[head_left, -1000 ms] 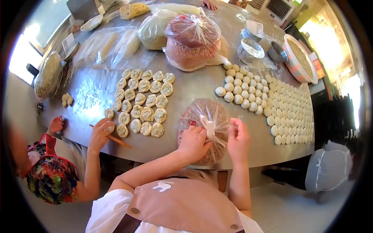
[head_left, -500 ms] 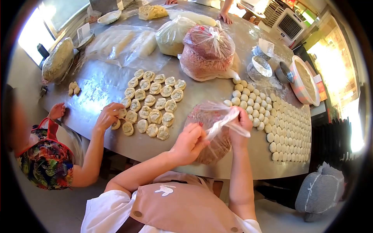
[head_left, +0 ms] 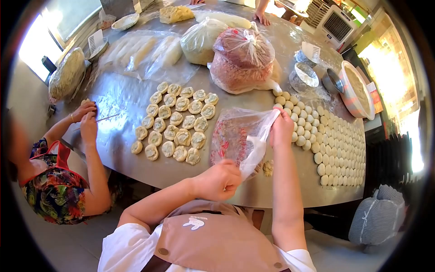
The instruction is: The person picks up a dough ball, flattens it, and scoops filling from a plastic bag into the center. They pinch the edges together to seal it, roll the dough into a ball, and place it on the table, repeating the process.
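Note:
A clear plastic bag (head_left: 230, 131) with reddish, crumbly contents lies on the table in front of me, its mouth loosened and spread. My right hand (head_left: 282, 128) is closed on the upper right of its whitish rim and pulls it up. My left hand (head_left: 218, 180) is curled closed at the bag's lower edge, against the plastic; its fingertips are partly hidden. Beside the bag, to the left, sit rows of round filled dough pieces (head_left: 182, 137). A small dough lump (head_left: 268, 168) lies below my right hand.
Many small dough balls (head_left: 335, 154) cover the table's right side. Behind stand a large bag of pinkish filling (head_left: 242, 59), a pale bag (head_left: 199, 43), metal bowls (head_left: 303, 78) and a big basin (head_left: 355, 90). At left, a co-worker's hands (head_left: 86, 113) hold a thin stick.
The twisted neck of the bag has come undone and its mouth is spread. My left hand has moved down; my right hand rose slightly. The co-worker's hand left the filled dough pieces.

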`<state>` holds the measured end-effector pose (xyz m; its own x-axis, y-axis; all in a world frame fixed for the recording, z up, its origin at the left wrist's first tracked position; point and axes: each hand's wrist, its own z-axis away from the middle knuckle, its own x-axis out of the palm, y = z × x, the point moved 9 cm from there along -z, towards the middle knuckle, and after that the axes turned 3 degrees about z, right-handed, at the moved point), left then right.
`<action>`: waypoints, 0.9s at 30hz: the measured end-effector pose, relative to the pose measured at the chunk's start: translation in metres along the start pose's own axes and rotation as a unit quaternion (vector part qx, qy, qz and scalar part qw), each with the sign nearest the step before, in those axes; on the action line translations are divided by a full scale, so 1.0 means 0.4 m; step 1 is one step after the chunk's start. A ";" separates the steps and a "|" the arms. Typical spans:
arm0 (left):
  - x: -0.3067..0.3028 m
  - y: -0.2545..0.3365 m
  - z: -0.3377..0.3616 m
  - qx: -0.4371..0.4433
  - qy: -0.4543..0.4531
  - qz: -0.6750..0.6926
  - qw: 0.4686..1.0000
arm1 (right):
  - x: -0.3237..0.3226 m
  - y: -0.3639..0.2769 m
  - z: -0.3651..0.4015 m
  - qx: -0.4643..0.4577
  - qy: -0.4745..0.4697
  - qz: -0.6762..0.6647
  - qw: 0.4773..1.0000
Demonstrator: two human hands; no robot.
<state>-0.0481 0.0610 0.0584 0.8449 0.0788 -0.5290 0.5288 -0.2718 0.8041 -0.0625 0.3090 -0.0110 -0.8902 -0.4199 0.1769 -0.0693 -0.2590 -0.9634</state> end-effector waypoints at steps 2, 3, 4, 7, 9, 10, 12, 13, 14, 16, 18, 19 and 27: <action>-0.001 -0.022 0.018 -0.001 0.023 0.025 0.999 | -0.009 0.008 -0.016 0.034 0.006 -0.076 0.997; -0.007 -0.020 0.020 -0.002 0.035 0.038 0.999 | -0.005 -0.002 -0.008 0.028 0.001 -0.068 0.997; -0.030 -0.053 0.026 -0.088 0.115 0.134 0.980 | -0.001 -0.012 0.002 0.021 -0.004 -0.061 0.998; -0.026 -0.118 0.054 -0.284 0.252 0.302 0.874 | 0.001 -0.031 0.063 0.006 -0.009 -0.060 0.998; -0.010 -0.142 0.048 -0.344 0.236 0.278 0.865 | 0.006 -0.043 0.118 0.020 -0.020 -0.061 0.998; 0.010 -0.143 0.025 -0.316 0.210 0.248 0.891 | 0.009 -0.047 0.151 0.039 -0.031 -0.062 0.997; 0.015 -0.088 -0.017 -0.202 0.200 0.120 0.951 | 0.010 -0.030 0.191 0.078 -0.130 -0.041 0.988; 0.005 -0.038 -0.045 -0.141 0.191 0.054 0.970 | 0.004 -0.051 0.213 0.052 -0.140 0.017 0.989; 0.004 0.003 -0.047 -0.151 0.197 0.016 0.969 | 0.001 -0.081 0.245 0.024 -0.151 0.073 0.986; -0.001 0.057 -0.063 -0.047 0.191 -0.114 0.974 | -0.015 -0.114 0.274 -0.093 -0.160 0.251 0.950; 0.017 0.086 -0.066 0.026 0.168 -0.167 0.971 | -0.031 -0.126 0.307 -0.140 -0.200 0.322 0.915; 0.027 0.087 -0.066 0.045 0.149 -0.155 0.976 | -0.034 -0.131 0.326 -0.163 -0.219 0.355 0.894; 0.124 0.049 0.024 -0.030 -0.111 -0.178 0.977 | -0.187 -0.008 0.335 -0.029 -0.161 0.427 0.889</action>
<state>0.0036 0.0504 0.0455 0.5722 -0.0537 -0.8184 0.7953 -0.2075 0.5696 0.0646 0.2248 0.0057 -0.4549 -0.6720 -0.5844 0.5383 0.3152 -0.7816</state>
